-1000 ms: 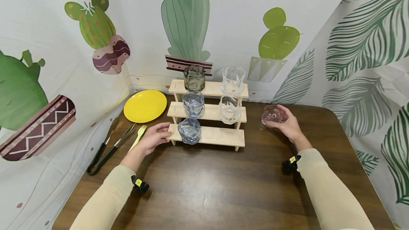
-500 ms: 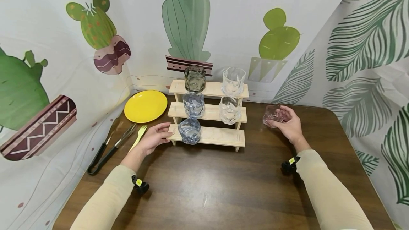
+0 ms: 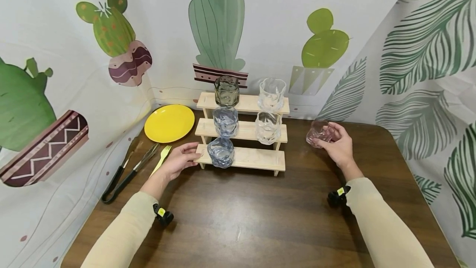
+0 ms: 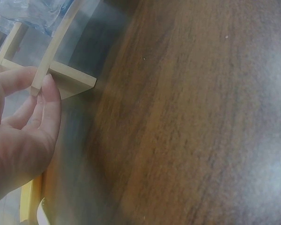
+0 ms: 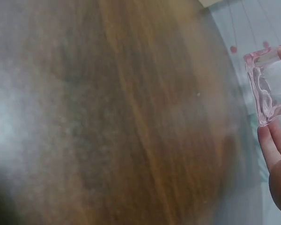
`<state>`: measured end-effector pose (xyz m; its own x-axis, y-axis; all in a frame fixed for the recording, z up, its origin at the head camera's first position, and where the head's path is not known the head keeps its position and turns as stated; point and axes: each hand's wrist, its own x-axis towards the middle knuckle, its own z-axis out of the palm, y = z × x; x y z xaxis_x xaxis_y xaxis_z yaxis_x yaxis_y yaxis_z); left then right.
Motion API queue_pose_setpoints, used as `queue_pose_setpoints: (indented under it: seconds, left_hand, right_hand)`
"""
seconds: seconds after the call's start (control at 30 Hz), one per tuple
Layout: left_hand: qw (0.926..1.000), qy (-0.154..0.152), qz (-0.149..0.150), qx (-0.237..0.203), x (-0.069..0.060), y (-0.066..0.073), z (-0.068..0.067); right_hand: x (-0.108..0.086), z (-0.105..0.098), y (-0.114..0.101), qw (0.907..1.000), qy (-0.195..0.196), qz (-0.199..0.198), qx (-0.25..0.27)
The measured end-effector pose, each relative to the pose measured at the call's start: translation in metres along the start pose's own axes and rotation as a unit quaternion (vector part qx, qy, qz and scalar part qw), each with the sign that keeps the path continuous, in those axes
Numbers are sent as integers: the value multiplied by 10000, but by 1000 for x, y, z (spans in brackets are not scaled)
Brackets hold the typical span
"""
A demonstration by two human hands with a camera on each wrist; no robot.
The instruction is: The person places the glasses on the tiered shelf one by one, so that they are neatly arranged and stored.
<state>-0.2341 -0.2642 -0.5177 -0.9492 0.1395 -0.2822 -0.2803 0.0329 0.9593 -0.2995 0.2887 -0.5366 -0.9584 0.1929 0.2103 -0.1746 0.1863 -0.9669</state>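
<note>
At the left end of a three-step wooden display stand (image 3: 256, 159), my left hand (image 3: 181, 161) pinches the lowest board between thumb and fingers; the left wrist view shows the board's edge (image 4: 51, 56) between them. My right hand (image 3: 340, 146), off to the right of the stand, grips a pink wavy glass (image 3: 319, 134). In the right wrist view the pink glass (image 5: 267, 89) is partly cut off by the frame edge. On the lowest step stands a blue glass (image 3: 221, 153), near my left hand. The middle step bears another blue glass (image 3: 225, 122) and a clear glass (image 3: 268, 128).
A smoky grey glass (image 3: 227, 91) and a clear glass (image 3: 272, 94) stand on the top step. Left of the stand lie a yellow plate (image 3: 169, 123), a yellow fork (image 3: 162, 158) and black-handled tongs (image 3: 128, 177). A patterned wall cloth (image 3: 275, 20) hangs behind the brown table (image 3: 238, 214).
My right hand, with the pink glass, has shifted slightly to the right, and the glass's tilt has changed a little. My left hand stays on the stand.
</note>
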Motion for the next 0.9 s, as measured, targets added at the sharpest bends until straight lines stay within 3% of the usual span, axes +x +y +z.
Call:
queue_pose_setpoints:
  seconds: [0.37,0.67,0.9]
  left_hand:
    - [10000,2,16,8,0,0,0]
    - [10000,34,13,28,-2,2,1]
    - [10000,23,34,50,-2,2,2]
  right_hand:
    - [-24,0,-32,9980,-287,-265,-507]
    - [-53,6,-55,9929,-861,-605,-559]
    - [-82,25,-96,9872,-1209,-804,-660]
